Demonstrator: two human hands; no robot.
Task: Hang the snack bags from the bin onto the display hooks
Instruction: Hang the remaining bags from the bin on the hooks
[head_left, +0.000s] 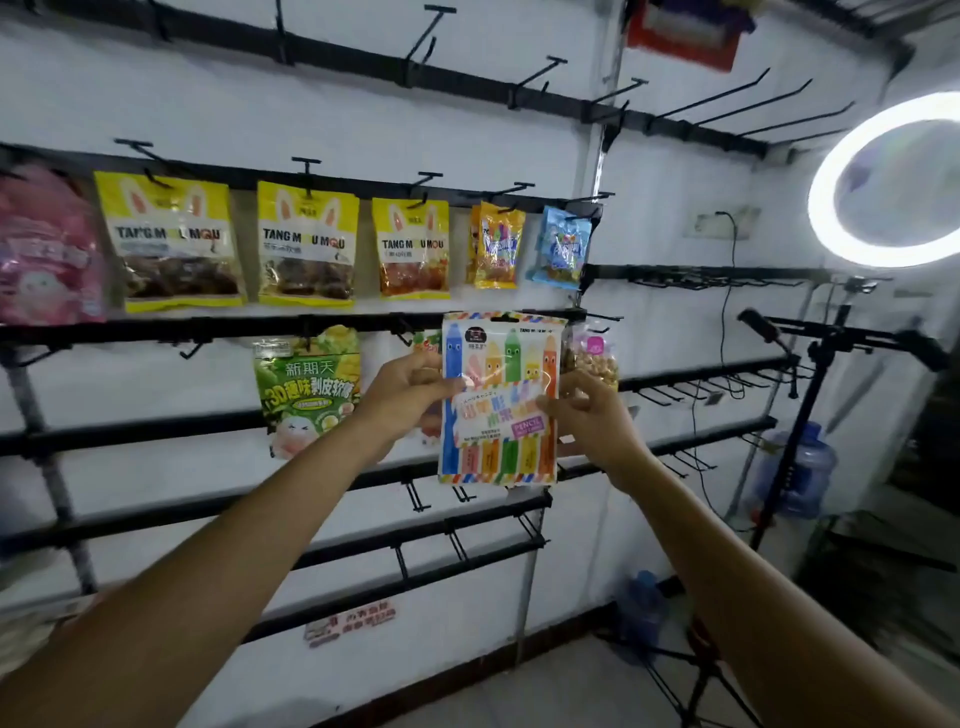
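Two hands hold one crayon-print snack bag (498, 415) upright between them. The left hand (408, 387) grips its left edge with the thumb on the front, and the right hand (589, 415) pinches its right edge, the other fingers loosely spread. The bag's top edge sits against the second rail (208, 327); whether it is on a hook I cannot tell. Just behind it on that rail hang one green bag (306, 389) to the left and one nut bag (595, 356) to the right. On the rail above hang six: one pink bag (47, 249), three yellow bags (171, 244), one orange bag (496, 247) and one blue bag (561, 249). Far right glows one ring light (831, 208).
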